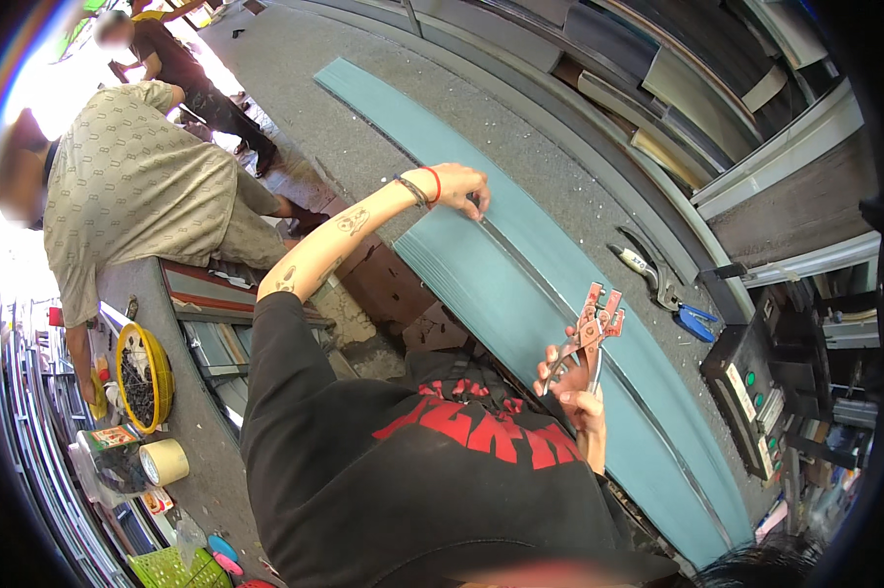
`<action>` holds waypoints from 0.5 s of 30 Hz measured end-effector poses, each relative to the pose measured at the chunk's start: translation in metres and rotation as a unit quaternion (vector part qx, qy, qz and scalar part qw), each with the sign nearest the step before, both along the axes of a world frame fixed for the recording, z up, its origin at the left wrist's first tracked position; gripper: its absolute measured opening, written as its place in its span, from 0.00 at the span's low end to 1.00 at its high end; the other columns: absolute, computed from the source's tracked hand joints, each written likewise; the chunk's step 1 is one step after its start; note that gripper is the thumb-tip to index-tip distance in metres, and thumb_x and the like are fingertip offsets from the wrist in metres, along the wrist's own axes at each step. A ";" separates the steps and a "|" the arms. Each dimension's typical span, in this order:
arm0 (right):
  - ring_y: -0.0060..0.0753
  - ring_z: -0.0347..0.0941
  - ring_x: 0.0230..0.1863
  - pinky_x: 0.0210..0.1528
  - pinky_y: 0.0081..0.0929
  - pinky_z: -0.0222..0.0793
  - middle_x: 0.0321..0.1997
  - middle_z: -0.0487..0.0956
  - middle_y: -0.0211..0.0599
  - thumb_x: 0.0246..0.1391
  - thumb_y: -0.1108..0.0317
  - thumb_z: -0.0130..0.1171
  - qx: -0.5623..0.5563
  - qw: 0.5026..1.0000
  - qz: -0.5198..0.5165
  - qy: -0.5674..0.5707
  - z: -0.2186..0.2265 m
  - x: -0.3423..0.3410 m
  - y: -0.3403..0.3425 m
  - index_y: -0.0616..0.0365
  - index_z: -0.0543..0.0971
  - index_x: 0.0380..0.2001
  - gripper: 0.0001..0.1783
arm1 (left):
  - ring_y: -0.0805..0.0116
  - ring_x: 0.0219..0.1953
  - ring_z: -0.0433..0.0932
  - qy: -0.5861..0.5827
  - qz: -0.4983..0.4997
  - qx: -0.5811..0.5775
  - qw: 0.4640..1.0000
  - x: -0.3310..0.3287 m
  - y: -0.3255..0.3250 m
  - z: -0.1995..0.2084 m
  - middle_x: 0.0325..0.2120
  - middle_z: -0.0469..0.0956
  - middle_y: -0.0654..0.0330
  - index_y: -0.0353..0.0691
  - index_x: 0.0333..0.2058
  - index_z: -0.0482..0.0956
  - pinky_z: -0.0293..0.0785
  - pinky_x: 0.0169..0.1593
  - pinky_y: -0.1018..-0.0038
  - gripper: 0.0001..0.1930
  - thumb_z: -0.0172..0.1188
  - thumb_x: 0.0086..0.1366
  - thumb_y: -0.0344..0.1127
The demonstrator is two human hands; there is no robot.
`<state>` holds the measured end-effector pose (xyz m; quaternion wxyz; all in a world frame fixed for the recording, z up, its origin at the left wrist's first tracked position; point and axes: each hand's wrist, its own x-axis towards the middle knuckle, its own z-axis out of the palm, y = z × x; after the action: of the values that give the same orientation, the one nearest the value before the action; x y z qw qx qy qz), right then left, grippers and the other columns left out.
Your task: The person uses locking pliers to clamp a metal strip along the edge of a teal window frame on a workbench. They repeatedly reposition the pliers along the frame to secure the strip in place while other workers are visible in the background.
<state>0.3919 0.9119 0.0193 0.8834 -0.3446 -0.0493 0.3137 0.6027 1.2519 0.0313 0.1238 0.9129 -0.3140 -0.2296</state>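
One metal strip [525, 262] along the bench's [569, 181] near edge, pinched in your left hand [458, 189]; pliers [590, 331] gripped in your right hand [586, 410]. Likely aligning; square up before squeezing.

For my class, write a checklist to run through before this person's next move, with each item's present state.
1. Left grip on the narrow dark strip: ok.
2. Right grip around the red-headed pliers: ok.
3. Pliers' jaws biting the strip: cannot tell, the head overlaps it in view.
4. Teal panel beneath the strip: ok.
5. Blue-and-white hand tool apart from the strip: ok.
6. Gloves worn: not ok, both grips bare.
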 end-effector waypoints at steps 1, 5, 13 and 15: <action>0.40 0.65 0.44 0.40 0.38 0.69 0.47 0.62 0.44 0.26 0.77 0.53 0.002 1.000 0.004 0.011 0.000 0.002 -0.001 0.49 0.45 0.65 0.55 | 0.63 0.43 0.74 0.014 0.007 -0.008 1.000 -0.001 0.000 0.000 0.34 0.75 0.63 0.49 0.34 0.79 0.71 0.43 0.66 0.10 0.63 0.53 0.42; 0.40 0.65 0.45 0.40 0.38 0.69 0.47 0.62 0.44 0.26 0.77 0.54 0.009 0.999 0.014 0.034 -0.005 0.010 -0.003 0.49 0.45 0.65 0.56 | 0.63 0.41 0.73 0.015 0.016 -0.016 1.000 -0.004 -0.003 -0.003 0.32 0.74 0.63 0.47 0.32 0.78 0.70 0.43 0.66 0.09 0.63 0.52 0.40; 0.38 0.65 0.42 0.38 0.35 0.68 0.45 0.63 0.41 0.28 0.76 0.57 0.018 0.999 0.008 0.043 -0.010 0.015 0.008 0.48 0.47 0.63 0.53 | 0.58 0.40 0.74 -0.051 0.001 -0.055 0.997 -0.007 -0.002 -0.023 0.30 0.75 0.62 0.45 0.24 0.77 0.71 0.40 0.63 0.06 0.63 0.49 0.38; 0.36 0.66 0.39 0.35 0.34 0.68 0.43 0.63 0.40 0.32 0.76 0.57 0.006 0.999 -0.008 0.031 -0.009 0.016 0.020 0.47 0.49 0.62 0.50 | 0.58 0.39 0.74 -0.050 0.017 -0.061 0.997 -0.008 -0.004 -0.025 0.29 0.74 0.60 0.44 0.24 0.76 0.71 0.40 0.63 0.06 0.61 0.51 0.38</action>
<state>0.4078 0.9317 0.0104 0.8890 -0.3296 -0.0217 0.3172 0.5943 1.2480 0.0061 0.1669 0.9191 -0.3180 -0.1620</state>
